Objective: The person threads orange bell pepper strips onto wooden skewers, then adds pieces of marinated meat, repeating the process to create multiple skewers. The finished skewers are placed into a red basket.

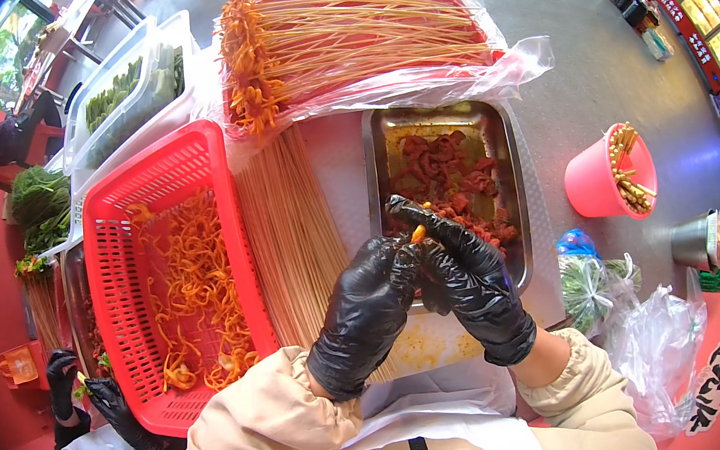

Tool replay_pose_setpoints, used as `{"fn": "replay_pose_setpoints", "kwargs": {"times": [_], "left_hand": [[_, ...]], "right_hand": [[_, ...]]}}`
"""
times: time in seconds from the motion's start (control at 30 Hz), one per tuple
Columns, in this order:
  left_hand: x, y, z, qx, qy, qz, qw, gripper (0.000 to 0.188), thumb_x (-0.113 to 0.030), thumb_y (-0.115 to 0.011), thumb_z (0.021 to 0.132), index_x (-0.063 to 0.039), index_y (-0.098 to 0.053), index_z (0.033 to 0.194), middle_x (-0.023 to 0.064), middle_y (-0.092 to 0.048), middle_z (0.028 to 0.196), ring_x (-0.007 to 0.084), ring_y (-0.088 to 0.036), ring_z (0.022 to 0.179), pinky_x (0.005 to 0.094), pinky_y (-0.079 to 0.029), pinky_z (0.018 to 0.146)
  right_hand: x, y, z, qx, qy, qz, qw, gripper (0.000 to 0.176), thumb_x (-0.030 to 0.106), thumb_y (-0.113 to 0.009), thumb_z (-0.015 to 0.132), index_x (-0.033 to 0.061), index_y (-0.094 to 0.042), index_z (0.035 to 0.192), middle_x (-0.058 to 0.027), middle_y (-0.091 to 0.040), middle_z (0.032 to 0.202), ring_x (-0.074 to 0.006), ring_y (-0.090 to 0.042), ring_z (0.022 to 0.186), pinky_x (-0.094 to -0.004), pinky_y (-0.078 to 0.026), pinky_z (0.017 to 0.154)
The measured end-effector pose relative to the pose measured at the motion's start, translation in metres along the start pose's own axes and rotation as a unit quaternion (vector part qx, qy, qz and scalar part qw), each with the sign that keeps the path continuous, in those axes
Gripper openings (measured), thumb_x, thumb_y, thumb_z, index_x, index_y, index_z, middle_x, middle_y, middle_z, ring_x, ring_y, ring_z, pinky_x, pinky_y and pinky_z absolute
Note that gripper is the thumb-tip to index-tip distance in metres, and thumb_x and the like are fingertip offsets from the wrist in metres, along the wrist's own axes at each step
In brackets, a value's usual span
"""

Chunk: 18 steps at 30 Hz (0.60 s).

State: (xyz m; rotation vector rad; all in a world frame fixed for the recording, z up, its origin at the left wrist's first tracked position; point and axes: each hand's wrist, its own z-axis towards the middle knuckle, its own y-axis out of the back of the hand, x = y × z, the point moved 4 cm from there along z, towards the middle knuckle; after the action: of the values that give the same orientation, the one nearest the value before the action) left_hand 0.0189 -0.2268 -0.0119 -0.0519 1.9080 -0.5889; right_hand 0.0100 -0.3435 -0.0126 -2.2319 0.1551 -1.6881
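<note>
Both my hands wear black gloves and meet above the near part of a steel tray (518, 203). Between the fingers of my left hand (368, 310) and my right hand (470, 271) a small orange food strip (418, 234) shows; most of it is hidden. Red marinated meat pieces (437, 159) lie in the tray. Left of it, a bundle of thin wooden skewers (291, 228) runs under my left hand. Farther left stands a red slotted plastic basket (247, 255) holding loose orange food strips (194, 269).
Loaded skewers (333, 35) lie on a plastic-covered red tray at the back. Clear tubs (115, 100) of green vegetables stand back left. A co-worker's gloved hands (90, 394) are at lower left. A pink bucket of sticks (592, 182) and plastic bags (653, 342) are at right.
</note>
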Motion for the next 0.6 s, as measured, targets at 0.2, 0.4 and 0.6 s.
{"fn": "replay_pose_setpoints", "kwargs": {"times": [0.2, 0.4, 0.6], "left_hand": [[-0.002, 0.002, 0.001, -0.047, -0.025, 0.002, 0.999, 0.021, -0.01, -0.05, 0.091, 0.001, -0.052, 0.108, 0.0057, -0.058, 0.084, 0.0128, -0.057, 0.071, 0.0255, -0.047, 0.063], [-0.008, -0.002, -0.003, -0.023, -0.095, 0.09, 0.991, 0.026, -0.001, -0.051, 0.088, -0.002, -0.055, 0.113, 0.0031, -0.057, 0.086, 0.0117, -0.056, 0.075, 0.0246, -0.047, 0.064], [-0.02, -0.015, -0.006, 0.026, -0.224, 0.225, 0.948, 0.026, 0.004, -0.055, 0.083, -0.002, -0.056, 0.108, 0.0074, -0.059, 0.082, 0.0138, -0.058, 0.072, 0.0262, -0.048, 0.063]], "right_hand": [[0.0, 0.007, -0.003, -0.019, 0.176, -0.094, 0.98, 0.047, -0.001, -0.042, 0.09, 0.0048, -0.029, 0.136, -0.0064, -0.05, 0.113, -0.0102, -0.053, 0.093, -0.0229, -0.046, 0.078], [-0.015, 0.019, -0.01, 0.013, 0.109, -0.016, 0.994, 0.046, -0.002, -0.045, 0.089, 0.004, -0.032, 0.133, -0.0091, -0.049, 0.119, -0.0138, -0.053, 0.1, -0.0288, -0.049, 0.083], [-0.02, 0.039, -0.007, 0.042, 0.06, 0.023, 0.997, 0.026, 0.005, -0.06, 0.083, -0.0004, -0.054, 0.108, -0.0079, -0.063, 0.092, -0.0149, -0.061, 0.081, -0.0276, -0.053, 0.07]]}}
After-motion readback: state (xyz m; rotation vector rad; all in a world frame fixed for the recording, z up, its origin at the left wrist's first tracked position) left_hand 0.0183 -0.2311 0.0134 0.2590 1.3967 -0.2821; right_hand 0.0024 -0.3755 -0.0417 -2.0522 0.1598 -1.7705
